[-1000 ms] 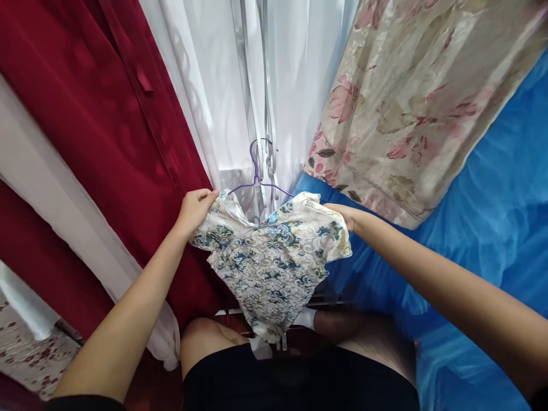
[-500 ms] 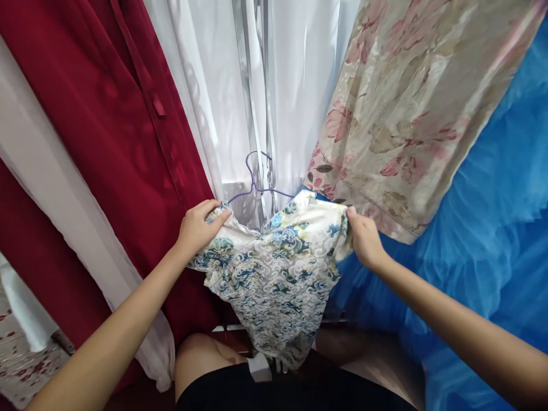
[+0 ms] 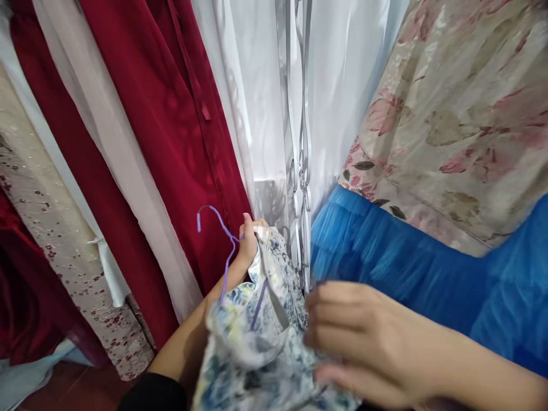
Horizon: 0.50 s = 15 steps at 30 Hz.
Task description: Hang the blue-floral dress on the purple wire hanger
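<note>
A white floral top [image 3: 295, 359] with blue and yellow print is turned sideways in front of me, its lower part cut off by the frame's bottom edge. My left hand [image 3: 248, 245] is closed on the far shoulder of the top, beside the purple wire hanger [image 3: 229, 240]. The hanger's hook points up and left, and its arms run down into the neckline. Over the right side of the top is my right hand [image 3: 363, 337], smeared by motion with its fingers bent. Whether it grips the cloth I cannot tell.
Long dark red fabric [image 3: 141, 108] hangs on the left beside pale and flower-dotted garments. White drapes with grey ribbons [image 3: 299, 142] hang straight ahead. To the right are a beige floral garment [image 3: 454, 125] and blue tulle [image 3: 385, 257]. Reddish floor [image 3: 77, 382] shows at lower left.
The top was spread facing me with a hand on each shoulder; now it is turned sideways. My right hand has left its shoulder and moved down and inward. The view has shifted left.
</note>
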{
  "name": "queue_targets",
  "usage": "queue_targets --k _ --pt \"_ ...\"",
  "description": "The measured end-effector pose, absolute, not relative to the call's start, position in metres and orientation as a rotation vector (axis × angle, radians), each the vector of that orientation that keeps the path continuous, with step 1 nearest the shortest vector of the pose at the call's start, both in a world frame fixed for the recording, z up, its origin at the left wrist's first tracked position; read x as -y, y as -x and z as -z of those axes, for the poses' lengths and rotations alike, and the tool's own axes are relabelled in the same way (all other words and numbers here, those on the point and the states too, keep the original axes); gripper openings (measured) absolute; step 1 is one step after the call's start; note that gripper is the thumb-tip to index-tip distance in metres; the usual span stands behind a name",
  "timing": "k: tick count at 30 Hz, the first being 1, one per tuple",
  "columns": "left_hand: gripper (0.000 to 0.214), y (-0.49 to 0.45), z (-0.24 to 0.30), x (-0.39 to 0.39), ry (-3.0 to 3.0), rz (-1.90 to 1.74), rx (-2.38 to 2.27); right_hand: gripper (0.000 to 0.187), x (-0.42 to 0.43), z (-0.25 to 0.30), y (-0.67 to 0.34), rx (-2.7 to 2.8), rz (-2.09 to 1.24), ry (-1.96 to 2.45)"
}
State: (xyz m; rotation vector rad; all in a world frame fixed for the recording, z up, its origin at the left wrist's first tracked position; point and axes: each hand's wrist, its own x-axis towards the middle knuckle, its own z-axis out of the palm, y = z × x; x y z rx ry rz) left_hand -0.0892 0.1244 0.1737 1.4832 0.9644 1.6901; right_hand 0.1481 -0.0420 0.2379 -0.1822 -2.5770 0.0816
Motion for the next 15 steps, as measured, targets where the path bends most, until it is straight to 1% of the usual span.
queue_targets --k 2,3,5,7,8,10,11,12,13,15 --pt "0.079 0.071 -0.182 -0.108 -1.386 -1.576 -0.739 0.019 0.018 -0.229 -0.154 2.49 -0.038 0.415" --pt "0.079 0.062 -0.188 -0.099 -1.332 -1.509 -0.646 0.027 0.004 -0.224 -0.157 2.438 -0.006 0.531" --pt "0.079 0.044 -0.201 -0.08 -1.241 -1.374 -0.504 0.059 -0.019 -0.212 -0.163 2.362 0.037 0.695" --pt "0.076 0.029 -0.212 -0.063 -1.234 -1.264 -0.399 0.094 -0.032 -0.196 -0.164 2.337 0.064 0.75" --pt "0.075 0.024 -0.216 -0.057 -1.248 -1.226 -0.357 0.107 -0.035 -0.188 -0.163 2.334 0.084 0.76" --pt "0.07 0.016 -0.22 -0.048 -1.256 -1.195 -0.295 0.125 -0.036 -0.174 -0.159 2.328 0.159 0.782" --pt "0.068 0.014 -0.221 -0.047 -1.247 -1.196 -0.277 0.129 -0.035 -0.169 -0.158 2.323 0.204 0.803" --pt "0.063 0.012 -0.221 -0.047 -1.236 -1.203 -0.271 0.129 -0.034 -0.166 -0.158 2.32 0.244 0.831" --pt "0.057 0.011 -0.22 -0.049 -1.229 -1.213 -0.281 0.125 -0.034 -0.163 -0.159 2.315 0.279 0.858" --pt "0.037 0.012 -0.216 -0.056 -1.235 -1.211 -0.351 0.108 -0.034 -0.161 -0.166 2.297 0.333 0.896"
